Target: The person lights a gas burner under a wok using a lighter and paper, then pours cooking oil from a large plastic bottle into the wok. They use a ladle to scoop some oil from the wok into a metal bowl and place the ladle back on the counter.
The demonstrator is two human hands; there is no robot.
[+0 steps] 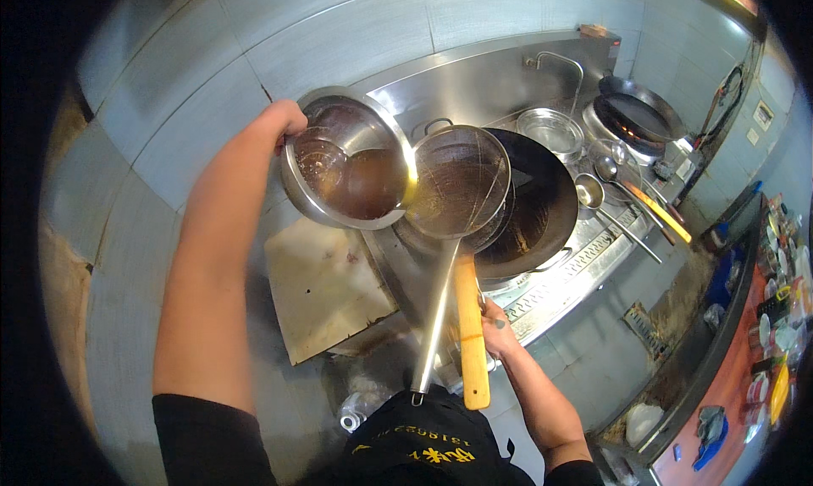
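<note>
High on the left, my left hand [291, 119] grips the rim of a stainless steel bowl [394, 127]. The bowl is tilted to the right, with brown liquid [375, 181] inside, up to its lower lip. That lip meets a round fine-mesh strainer [458, 178], whose long metal handle [435, 321] points toward me. Beside it lies a flat wooden handle [471, 343]; what it joins is hidden beneath the mesh. My right hand [497, 330] is curled against the wooden handle's right side. Its fingers are mostly hidden, and I cannot tell exactly what it grips.
A large dark wok [540, 200] sits on the steel range behind the strainer. To the right are a ladle [591, 192], a bowl of clear liquid [550, 132], more utensils and a second wok [641, 114] over flame. A pale board [327, 283] lies left.
</note>
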